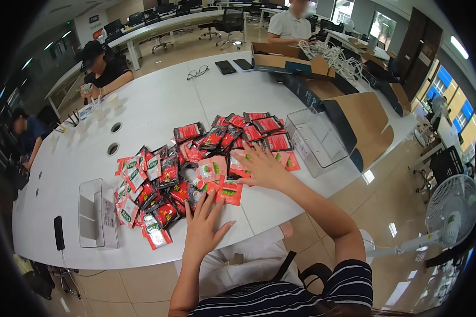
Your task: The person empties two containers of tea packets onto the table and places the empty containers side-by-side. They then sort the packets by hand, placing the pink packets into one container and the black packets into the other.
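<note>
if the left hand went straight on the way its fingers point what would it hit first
The left hand would first meet the nearest red packets, which lie right at its fingertips. It may touch them already; depth is unclear from this view.

Dozens of sachets (pixel 166 177), two clear bins (pixel 322 154), one pair of glasses (pixel 197 72)

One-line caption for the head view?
Left hand and right hand rest spread on a heap of red packets on a white table, clear bin beside.

Sachet print: lettering on the red and pink foil sachets (pixel 166 171) is too small to read.
Under right hand (pixel 262 169): some sachets are partly covered.
White standing fan (pixel 452 208): its far side is lost in the dark lens rim.
</note>
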Tool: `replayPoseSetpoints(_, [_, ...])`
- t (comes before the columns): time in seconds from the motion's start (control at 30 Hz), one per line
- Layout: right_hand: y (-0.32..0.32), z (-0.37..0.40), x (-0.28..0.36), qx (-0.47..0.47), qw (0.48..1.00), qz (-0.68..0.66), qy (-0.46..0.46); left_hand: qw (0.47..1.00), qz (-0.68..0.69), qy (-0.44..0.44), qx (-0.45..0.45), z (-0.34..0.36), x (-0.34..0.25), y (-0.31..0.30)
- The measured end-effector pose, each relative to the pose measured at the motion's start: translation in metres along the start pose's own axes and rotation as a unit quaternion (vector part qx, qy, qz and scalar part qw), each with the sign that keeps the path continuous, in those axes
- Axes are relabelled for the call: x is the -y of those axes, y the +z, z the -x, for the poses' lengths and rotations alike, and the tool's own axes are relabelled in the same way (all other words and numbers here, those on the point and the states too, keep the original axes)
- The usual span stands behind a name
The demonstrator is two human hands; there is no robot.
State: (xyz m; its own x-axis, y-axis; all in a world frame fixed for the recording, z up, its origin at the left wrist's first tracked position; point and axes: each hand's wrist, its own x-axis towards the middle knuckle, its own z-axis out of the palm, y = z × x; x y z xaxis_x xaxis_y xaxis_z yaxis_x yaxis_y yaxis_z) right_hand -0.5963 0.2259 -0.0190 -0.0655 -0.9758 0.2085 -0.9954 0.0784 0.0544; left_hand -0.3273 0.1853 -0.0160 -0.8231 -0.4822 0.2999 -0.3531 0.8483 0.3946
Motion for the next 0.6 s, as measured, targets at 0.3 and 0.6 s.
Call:
replayPoseSetpoints(0.3, [0.013, -0.016, 0.01, 0.045, 0.997, 0.067, -0.009, 1.0, 0.004, -0.003, 0.004, 0.0, -0.002, -0.002])
replayPoseSetpoints(0.6, [-0.035, -0.016, 0.001, -0.002, 0.986, -0.166, 0.035, 1.0, 0.006, 0.008, -0.009, 0.001, 0.0, 0.0])
